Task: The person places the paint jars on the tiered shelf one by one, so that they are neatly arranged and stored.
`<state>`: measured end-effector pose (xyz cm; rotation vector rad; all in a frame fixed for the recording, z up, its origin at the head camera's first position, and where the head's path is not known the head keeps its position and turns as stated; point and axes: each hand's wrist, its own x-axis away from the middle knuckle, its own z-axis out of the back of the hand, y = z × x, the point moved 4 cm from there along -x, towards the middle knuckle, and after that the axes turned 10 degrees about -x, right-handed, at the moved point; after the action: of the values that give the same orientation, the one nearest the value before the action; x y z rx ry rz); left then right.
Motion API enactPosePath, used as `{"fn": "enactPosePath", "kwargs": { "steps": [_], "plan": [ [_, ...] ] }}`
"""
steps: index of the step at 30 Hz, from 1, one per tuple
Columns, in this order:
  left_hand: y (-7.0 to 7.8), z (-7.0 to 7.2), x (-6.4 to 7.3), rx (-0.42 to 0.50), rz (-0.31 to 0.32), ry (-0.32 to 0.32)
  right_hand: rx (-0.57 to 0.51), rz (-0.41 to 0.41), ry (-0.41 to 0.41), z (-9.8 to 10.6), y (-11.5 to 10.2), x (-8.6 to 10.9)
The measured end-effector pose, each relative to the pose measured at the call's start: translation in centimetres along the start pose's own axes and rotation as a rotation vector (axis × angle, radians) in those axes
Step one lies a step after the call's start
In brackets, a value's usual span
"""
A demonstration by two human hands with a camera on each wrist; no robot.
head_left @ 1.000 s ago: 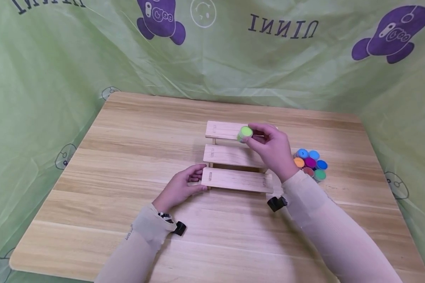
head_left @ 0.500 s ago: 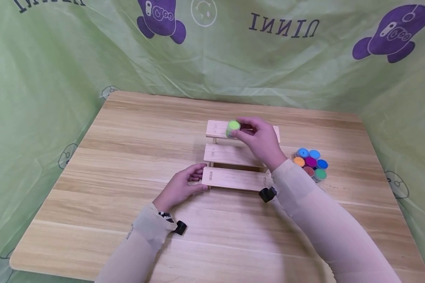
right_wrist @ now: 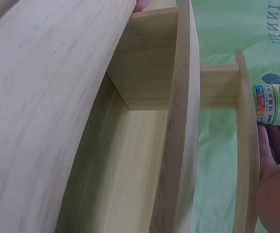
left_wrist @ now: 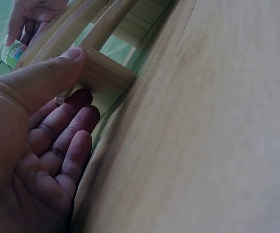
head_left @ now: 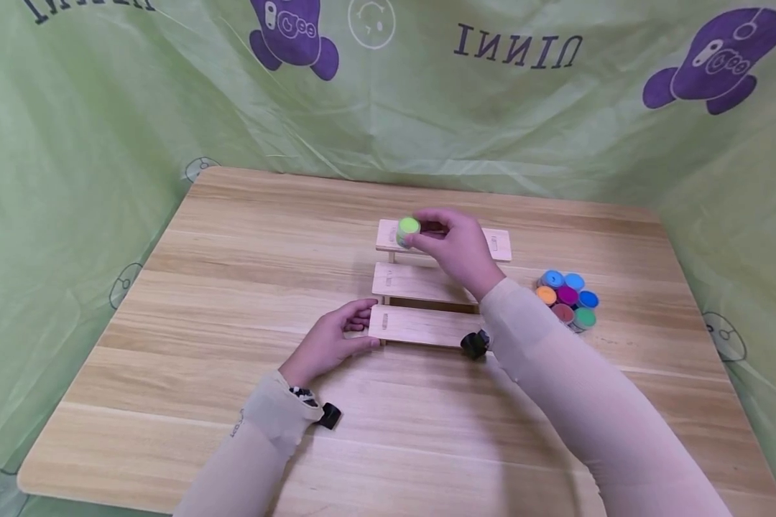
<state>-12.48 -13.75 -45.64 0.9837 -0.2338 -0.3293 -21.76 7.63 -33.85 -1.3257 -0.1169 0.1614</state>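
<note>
A small clear jar with a lime-green lid (head_left: 408, 231) is pinched between the thumb and fingers of my right hand (head_left: 458, 244). It is over the left part of the top tier of a three-tier wooden display stand (head_left: 430, 327). In the right wrist view the labelled jar (right_wrist: 266, 104) stands against that tier's board. My left hand (head_left: 330, 343) grips the left end of the lowest tier. The left wrist view has its thumb (left_wrist: 57, 73) on the board's edge and its fingers curled by the end panel. My right hand and sleeve cover parts of the tiers.
Several similar jars with blue, orange, magenta, red-brown and green lids (head_left: 566, 295) stand in a tight cluster right of the stand. All of it is on a wood-grain table (head_left: 233, 273). Green printed sheeting (head_left: 401, 108) hangs behind and beside the table.
My right hand has carried the green-lidded jar leftward along the top tier, from about its middle to near its left end. My left hand and the stand have stayed put.
</note>
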Motion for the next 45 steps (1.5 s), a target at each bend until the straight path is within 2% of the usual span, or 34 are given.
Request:
{"fn": "enactPosePath", "kwargs": {
  "steps": [11,29,38,45],
  "plan": [
    [-0.3,0.0,0.0,0.001,-0.002,0.001,0.02,-0.02,-0.01,-0.9,-0.2,-1.0],
    [-0.1,-0.1,-0.2,0.019,0.003,0.003,0.009,-0.023,-0.018,-1.4,-0.4,-1.3],
    [-0.1,-0.2,-0.2,0.014,0.001,-0.001,-0.057,-0.05,-0.009,-1.3,-0.1,-0.7],
    [-0.2,-0.2,-0.2,-0.003,0.006,0.0,-0.108,-0.015,0.011,-0.7,0.0,0.2]
  ]
}}
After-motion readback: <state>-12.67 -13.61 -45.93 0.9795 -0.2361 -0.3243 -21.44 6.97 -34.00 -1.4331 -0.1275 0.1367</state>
